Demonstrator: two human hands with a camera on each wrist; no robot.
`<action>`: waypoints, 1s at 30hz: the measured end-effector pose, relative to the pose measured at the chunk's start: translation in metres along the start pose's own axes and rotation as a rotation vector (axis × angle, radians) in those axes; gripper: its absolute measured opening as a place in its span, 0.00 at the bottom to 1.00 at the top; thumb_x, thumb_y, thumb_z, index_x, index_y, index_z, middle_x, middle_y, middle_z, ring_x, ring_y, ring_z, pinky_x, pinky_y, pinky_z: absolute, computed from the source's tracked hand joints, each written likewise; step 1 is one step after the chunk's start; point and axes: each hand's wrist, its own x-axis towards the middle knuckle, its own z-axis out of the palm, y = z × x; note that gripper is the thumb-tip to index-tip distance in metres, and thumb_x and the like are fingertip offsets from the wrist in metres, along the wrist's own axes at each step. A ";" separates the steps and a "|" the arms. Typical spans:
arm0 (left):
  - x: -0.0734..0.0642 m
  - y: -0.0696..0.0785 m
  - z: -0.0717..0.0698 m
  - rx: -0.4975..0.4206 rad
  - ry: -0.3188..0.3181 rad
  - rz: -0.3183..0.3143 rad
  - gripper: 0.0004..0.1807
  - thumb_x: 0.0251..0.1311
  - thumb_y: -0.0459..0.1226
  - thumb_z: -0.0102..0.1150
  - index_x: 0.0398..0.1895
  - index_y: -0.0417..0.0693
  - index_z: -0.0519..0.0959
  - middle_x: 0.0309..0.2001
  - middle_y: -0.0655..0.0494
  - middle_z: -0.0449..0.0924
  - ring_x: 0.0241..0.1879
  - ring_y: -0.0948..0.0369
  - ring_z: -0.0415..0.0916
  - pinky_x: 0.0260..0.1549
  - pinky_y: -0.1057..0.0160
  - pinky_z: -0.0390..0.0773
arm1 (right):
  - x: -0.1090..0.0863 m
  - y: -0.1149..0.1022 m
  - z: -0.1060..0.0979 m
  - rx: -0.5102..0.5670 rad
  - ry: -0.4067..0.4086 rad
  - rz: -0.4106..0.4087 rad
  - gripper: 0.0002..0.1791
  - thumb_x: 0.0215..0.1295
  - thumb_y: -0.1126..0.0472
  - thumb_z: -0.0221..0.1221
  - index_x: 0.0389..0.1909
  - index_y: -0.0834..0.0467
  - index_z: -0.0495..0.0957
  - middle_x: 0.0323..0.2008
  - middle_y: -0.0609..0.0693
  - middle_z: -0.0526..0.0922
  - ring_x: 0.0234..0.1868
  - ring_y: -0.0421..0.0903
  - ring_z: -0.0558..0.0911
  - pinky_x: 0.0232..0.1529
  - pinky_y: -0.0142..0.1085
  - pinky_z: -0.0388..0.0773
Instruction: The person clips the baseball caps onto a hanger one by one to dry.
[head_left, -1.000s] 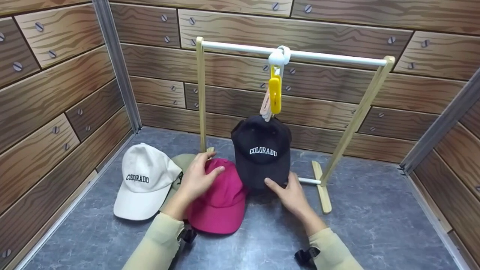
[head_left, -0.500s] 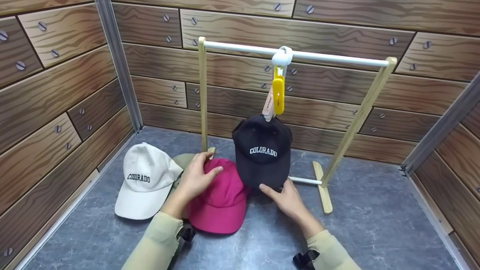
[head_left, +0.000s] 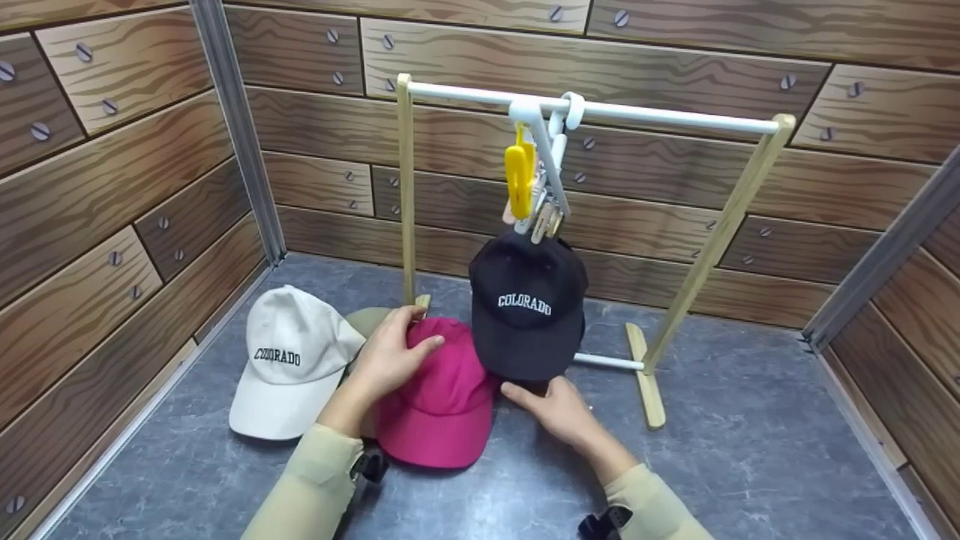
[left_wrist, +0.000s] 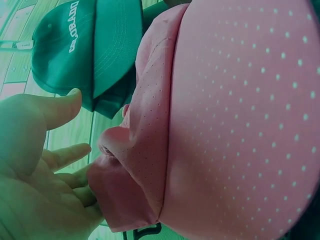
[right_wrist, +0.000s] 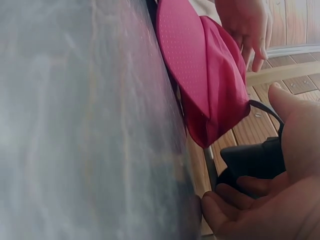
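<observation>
A black cap lettered COLORADO hangs from a clip hanger with white arms and a yellow clip. Just below its brim, my right hand has the thumb apart from the fingers and grips nothing. In the right wrist view, the right hand's fingers bend loosely beneath the dark cap. A magenta cap stands on the floor. My left hand is at its left side, thumb spread; in the left wrist view, the fingers reach beside the cap without gripping it.
A white cap sits at the left, with an olive cap partly hidden behind it and my left hand. The rack's white bar carries the hanger between two wooden posts. Wood-patterned walls enclose the grey floor.
My right hand has moved down and left, off the black cap's brim. The hanger has swung round, its yellow clip shifting left, while the cap has turned slightly. My left hand stays almost still.
</observation>
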 end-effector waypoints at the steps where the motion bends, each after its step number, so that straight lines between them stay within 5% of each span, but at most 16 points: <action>1: 0.000 0.001 -0.001 0.002 -0.002 -0.003 0.31 0.72 0.43 0.74 0.71 0.35 0.78 0.62 0.40 0.83 0.66 0.44 0.80 0.69 0.41 0.76 | -0.001 -0.001 0.001 -0.007 -0.003 0.004 0.32 0.67 0.40 0.77 0.59 0.61 0.86 0.57 0.58 0.89 0.61 0.55 0.85 0.66 0.57 0.79; 14: -0.001 0.001 -0.007 0.002 -0.015 -0.033 0.31 0.72 0.42 0.73 0.71 0.35 0.78 0.62 0.39 0.84 0.65 0.43 0.81 0.68 0.40 0.77 | 0.002 -0.011 0.013 -0.070 -0.073 0.006 0.28 0.68 0.35 0.74 0.48 0.57 0.90 0.41 0.51 0.88 0.47 0.49 0.83 0.56 0.52 0.82; 22: 0.008 -0.030 0.003 0.051 0.003 0.042 0.33 0.71 0.49 0.74 0.68 0.35 0.79 0.59 0.41 0.85 0.60 0.44 0.83 0.62 0.42 0.80 | 0.003 -0.013 0.017 -0.044 -0.132 -0.019 0.37 0.70 0.34 0.72 0.63 0.61 0.87 0.52 0.55 0.90 0.55 0.51 0.86 0.61 0.52 0.82; 30: 0.007 -0.029 0.001 0.036 -0.035 -0.013 0.32 0.70 0.49 0.74 0.68 0.37 0.80 0.60 0.41 0.85 0.63 0.43 0.82 0.66 0.40 0.78 | 0.004 -0.015 0.023 -0.027 -0.144 -0.039 0.40 0.70 0.33 0.71 0.66 0.63 0.84 0.58 0.60 0.88 0.62 0.57 0.85 0.66 0.56 0.79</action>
